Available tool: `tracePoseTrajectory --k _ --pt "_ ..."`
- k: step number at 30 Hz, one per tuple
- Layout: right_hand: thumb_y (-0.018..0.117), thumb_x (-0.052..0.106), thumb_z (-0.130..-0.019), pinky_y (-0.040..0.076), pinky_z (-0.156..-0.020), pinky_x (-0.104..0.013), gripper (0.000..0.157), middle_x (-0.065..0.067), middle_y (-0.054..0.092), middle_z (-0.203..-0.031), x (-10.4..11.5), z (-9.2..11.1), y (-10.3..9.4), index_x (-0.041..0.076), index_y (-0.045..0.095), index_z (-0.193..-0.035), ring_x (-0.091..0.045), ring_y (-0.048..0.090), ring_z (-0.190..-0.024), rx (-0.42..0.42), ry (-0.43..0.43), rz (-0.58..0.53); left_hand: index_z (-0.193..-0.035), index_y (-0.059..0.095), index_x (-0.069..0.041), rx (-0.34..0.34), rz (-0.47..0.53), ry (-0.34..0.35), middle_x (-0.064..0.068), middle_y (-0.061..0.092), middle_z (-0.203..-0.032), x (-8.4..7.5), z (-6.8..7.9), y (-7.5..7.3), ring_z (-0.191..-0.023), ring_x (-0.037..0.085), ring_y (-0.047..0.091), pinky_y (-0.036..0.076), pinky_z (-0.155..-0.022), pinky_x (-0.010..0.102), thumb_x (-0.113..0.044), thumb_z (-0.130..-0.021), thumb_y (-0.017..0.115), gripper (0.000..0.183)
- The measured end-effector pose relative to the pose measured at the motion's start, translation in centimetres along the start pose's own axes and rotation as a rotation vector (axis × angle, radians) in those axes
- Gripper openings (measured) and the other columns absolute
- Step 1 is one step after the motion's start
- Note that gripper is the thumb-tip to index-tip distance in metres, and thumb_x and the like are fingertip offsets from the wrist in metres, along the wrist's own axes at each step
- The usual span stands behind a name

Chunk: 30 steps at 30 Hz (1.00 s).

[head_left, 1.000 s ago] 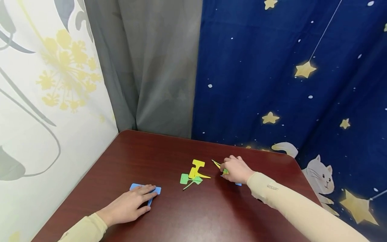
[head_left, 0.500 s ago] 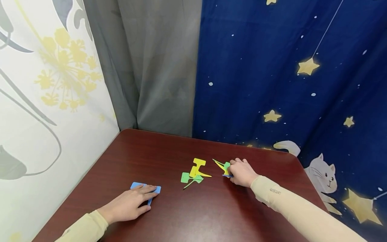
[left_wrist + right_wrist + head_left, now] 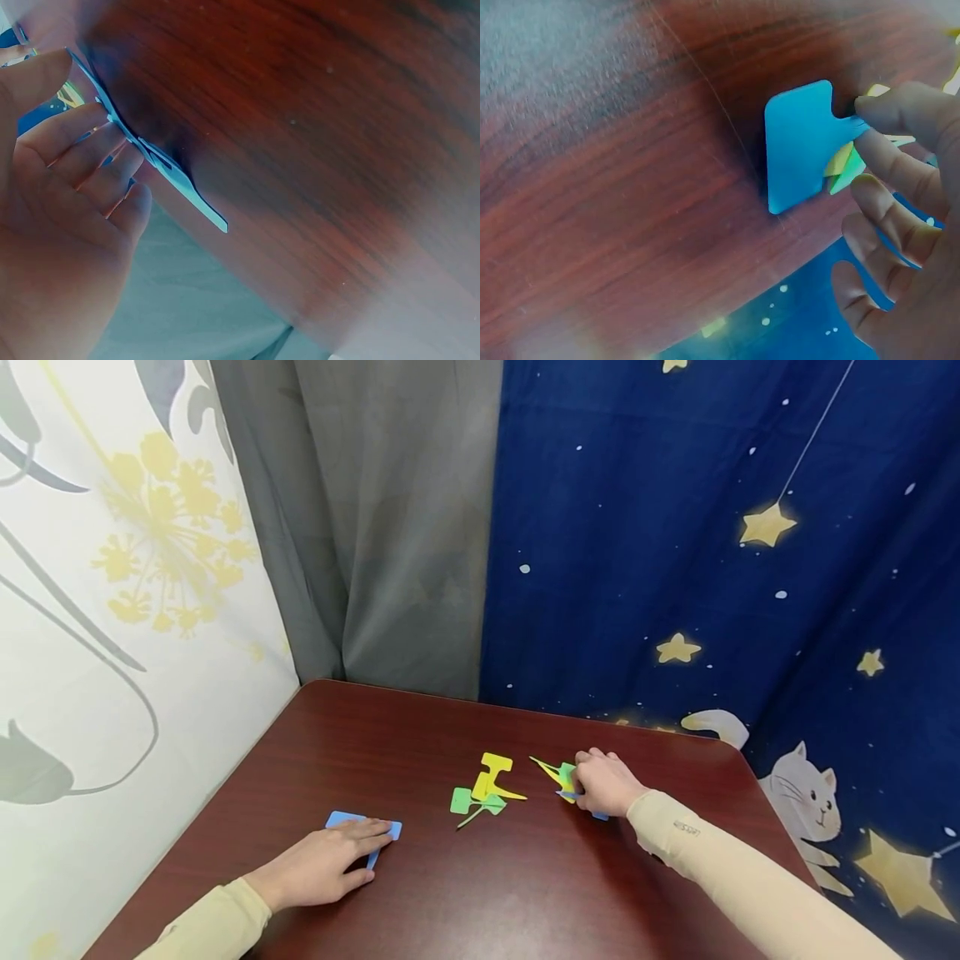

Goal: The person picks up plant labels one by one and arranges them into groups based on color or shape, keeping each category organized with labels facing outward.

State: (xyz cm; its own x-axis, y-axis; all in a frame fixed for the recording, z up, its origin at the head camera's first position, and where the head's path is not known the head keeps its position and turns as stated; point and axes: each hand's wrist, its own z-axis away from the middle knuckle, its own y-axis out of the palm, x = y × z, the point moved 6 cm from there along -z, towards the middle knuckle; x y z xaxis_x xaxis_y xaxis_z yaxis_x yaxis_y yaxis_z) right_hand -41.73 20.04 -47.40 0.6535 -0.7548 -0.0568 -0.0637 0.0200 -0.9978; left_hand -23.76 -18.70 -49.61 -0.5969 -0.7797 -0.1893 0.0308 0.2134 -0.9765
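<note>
My left hand [image 3: 318, 864] rests with extended fingers on blue T-shaped plant labels [image 3: 342, 817] at the table's left. In the left wrist view the blue labels [image 3: 180, 184] lie under the fingertips. At the right side, my right hand [image 3: 606, 783] pinches another blue T-shaped plant label [image 3: 802, 146] by its narrow stem, between thumb and index finger. Its wide head points away from the fingers. Right beside that hand lie a green label [image 3: 567, 772] and a yellow label [image 3: 553, 774], partly overlapping and partly hidden by the fingers.
Between the hands, yellow labels [image 3: 496, 763] and green labels [image 3: 461, 801] lie in a loose overlapping group on the dark red-brown table [image 3: 390, 735]. A grey curtain [image 3: 412, 568] and a blue starry curtain [image 3: 600, 568] hang behind the far edge.
My right hand has shifted slightly to the right, uncovering more of the green and yellow labels beside it. My left hand has stayed on the blue labels.
</note>
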Motion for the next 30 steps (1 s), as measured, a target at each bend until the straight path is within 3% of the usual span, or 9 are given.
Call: tracePoseTrajectory --k 5,11,18,22,26,30 --pt "0.085 0.027 -0.071 0.035 -0.059 -0.032 0.025 0.01 0.046 -0.077 -0.2 -0.5 -1.9 0.029 0.061 -0.064 -0.016 0.04 -0.072 -0.053 0.023 -0.02 -0.141 0.06 -0.011 0.012 0.003 -0.013 0.003 0.051 -0.15 0.0 -0.1 0.0 -0.136 0.027 0.049 0.047 -0.102 0.05 -0.03 -0.097 0.067 0.049" --pt "0.078 0.027 -0.076 0.041 -0.053 -0.031 0.013 0.01 0.05 -0.077 -0.3 -1.1 -4.5 0.027 0.065 -0.076 -0.015 0.044 -0.072 -0.136 0.103 -0.151 -0.143 0.059 -0.011 0.012 0.007 -0.023 0.003 0.05 -0.151 0.2 -0.1 -0.1 -0.137 0.026 0.048 0.048 -0.101 0.05 -0.03 -0.097 0.067 0.05" --pt "0.073 0.027 -0.077 0.043 -0.053 -0.031 0.014 0.014 0.053 -0.067 0.2 -1.2 -3.5 0.03 0.059 -0.074 -0.012 0.047 -0.069 -0.201 0.15 -0.271 -0.142 0.06 -0.011 0.017 0.012 -0.021 0.003 0.05 -0.151 0.2 -0.1 -0.1 -0.138 0.026 0.047 0.048 -0.101 0.05 -0.03 -0.097 0.067 0.05" --pt "0.072 0.023 -0.076 0.041 -0.052 -0.029 0.017 0.019 0.051 -0.065 0.9 -0.9 -2.6 0.034 0.06 -0.073 -0.01 0.044 -0.067 -0.225 0.098 -0.227 -0.142 0.059 -0.011 0.02 0.018 -0.015 0.003 0.05 -0.151 0.2 -0.2 0.1 -0.138 0.026 0.047 0.048 -0.101 0.05 -0.03 -0.097 0.067 0.05" --pt "0.074 0.02 -0.077 0.04 -0.052 -0.027 0.021 0.022 0.051 -0.069 2.0 -0.2 -2.0 0.035 0.059 -0.074 -0.007 0.042 -0.067 -0.251 -0.011 -0.163 -0.142 0.06 -0.011 0.021 0.02 -0.012 0.002 0.05 -0.151 0.2 -0.1 0.2 -0.138 0.025 0.048 0.048 -0.101 0.049 -0.03 -0.097 0.067 0.05" --pt "0.078 0.026 -0.08 0.039 -0.053 -0.024 0.018 0.019 0.054 -0.076 3.0 0.4 -1.3 0.032 0.062 -0.08 -0.004 0.042 -0.069 -0.221 -0.113 -0.131 -0.141 0.06 -0.011 0.014 0.02 -0.013 0.002 0.051 -0.15 0.2 -0.1 0.1 -0.137 0.025 0.048 0.048 -0.101 0.049 -0.03 -0.097 0.068 0.049"
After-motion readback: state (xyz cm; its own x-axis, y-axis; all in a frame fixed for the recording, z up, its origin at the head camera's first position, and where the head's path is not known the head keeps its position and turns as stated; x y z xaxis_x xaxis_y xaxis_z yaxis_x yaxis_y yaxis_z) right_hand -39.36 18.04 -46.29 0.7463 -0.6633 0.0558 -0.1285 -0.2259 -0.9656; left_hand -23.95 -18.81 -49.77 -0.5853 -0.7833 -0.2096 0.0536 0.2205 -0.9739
